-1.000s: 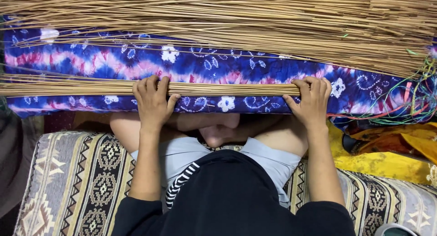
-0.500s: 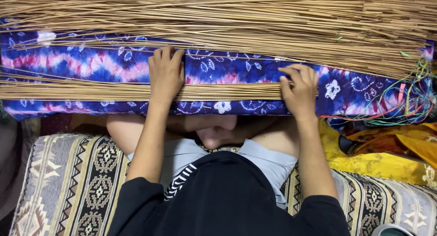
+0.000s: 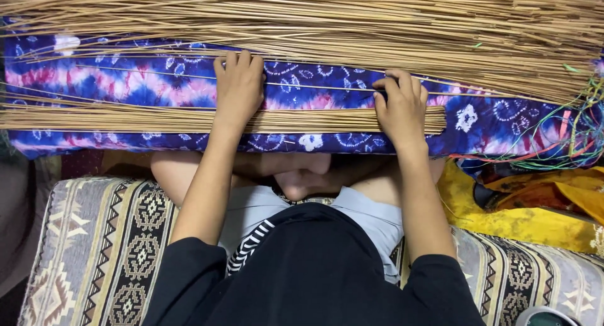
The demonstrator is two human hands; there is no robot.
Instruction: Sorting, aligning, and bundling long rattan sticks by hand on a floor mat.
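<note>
My left hand (image 3: 238, 90) lies flat, fingers apart, across a narrow band of thin tan sticks (image 3: 126, 119) on a blue and purple tie-dye cushion (image 3: 327, 96). My right hand (image 3: 400, 111) rests further right on the same band's end, its fingertips curled against one thin stick that runs across the cushion. A much larger mass of the same sticks (image 3: 352, 33) lies spread beyond the cushion at the top. My crossed legs sit under the cushion's near edge.
I sit on a patterned beige and black mat (image 3: 94, 238). Yellow cloth (image 3: 522, 219) lies to the right, with a tangle of coloured threads (image 3: 566, 137) above it. A round pale object (image 3: 544, 316) shows at the bottom right corner.
Both hands have slid away from me, from the near band of sticks up onto the cushion. The right hand now touches a single stick higher up.
</note>
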